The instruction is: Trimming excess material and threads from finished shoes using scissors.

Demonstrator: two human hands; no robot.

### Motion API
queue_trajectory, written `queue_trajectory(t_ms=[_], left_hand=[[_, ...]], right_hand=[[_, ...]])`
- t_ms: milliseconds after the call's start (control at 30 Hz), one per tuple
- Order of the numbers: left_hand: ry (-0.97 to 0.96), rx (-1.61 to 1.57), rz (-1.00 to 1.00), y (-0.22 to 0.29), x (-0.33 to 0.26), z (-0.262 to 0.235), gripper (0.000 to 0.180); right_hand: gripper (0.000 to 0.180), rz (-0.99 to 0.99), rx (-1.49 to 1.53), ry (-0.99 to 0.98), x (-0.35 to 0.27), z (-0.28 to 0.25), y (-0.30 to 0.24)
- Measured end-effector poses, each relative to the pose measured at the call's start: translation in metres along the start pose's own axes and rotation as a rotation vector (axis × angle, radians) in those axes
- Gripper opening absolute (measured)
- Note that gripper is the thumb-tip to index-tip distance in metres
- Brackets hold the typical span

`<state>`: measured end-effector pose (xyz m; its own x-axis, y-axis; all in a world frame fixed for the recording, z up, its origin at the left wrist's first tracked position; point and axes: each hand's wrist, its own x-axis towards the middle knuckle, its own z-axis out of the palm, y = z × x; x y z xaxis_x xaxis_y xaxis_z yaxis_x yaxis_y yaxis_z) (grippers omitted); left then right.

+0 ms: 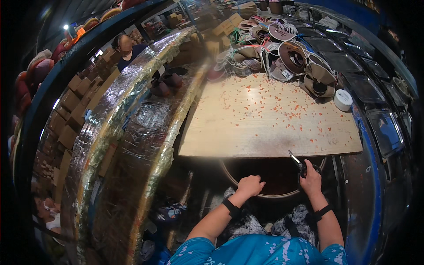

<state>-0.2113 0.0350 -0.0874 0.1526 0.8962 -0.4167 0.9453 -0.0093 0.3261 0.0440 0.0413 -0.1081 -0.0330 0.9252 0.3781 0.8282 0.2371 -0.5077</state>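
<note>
Our right hand [311, 176] was curled shut around the dark handles of a small pair of scissors [298, 162], fingers wrapped tight, and the blades stood up and away from the knuckles, their long axis tilting toward the upper left so that the bright tip just overlapped the near edge of the wooden board [265, 119]. Our left hand [250, 185] hung beside it, to the left and slightly lower, closed into a loose fist; we could not tell whether it pinched anything (the fingers were folded under, away from the camera). Both hands hovered over a round dark basin [274, 176] under the board's front edge, so the scissors belonged wholly to the right hand, with the left near but apart. They looked short, with a pale, shiny blade and black grips. Beyond the fingers, the pale board was strewn with small orange scraps [274, 101], and at its far end lay a heap of shoe uppers [291, 57] in brown and beige with white cords. A white roll of tape [342, 100] sat at the board's right corner, and a foil-wrapped curved conveyor housing [128, 132] swept along our left.
</note>
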Motion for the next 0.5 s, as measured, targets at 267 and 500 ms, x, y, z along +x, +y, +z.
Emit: queue_trajectory(t_ms=[267, 500], left_hand=[[0.027, -0.014, 0.007, -0.0026, -0.0002, 0.0026, 0.038], [0.066, -0.024, 0.03, -0.005, -0.0006, 0.0059, 0.036]], right_hand=[[0.066, 0.051, -0.017, -0.049, -0.0009, 0.0007, 0.0003], [0.066, 0.054, -0.027, -0.058, -0.0007, 0.0005, -0.0026]])
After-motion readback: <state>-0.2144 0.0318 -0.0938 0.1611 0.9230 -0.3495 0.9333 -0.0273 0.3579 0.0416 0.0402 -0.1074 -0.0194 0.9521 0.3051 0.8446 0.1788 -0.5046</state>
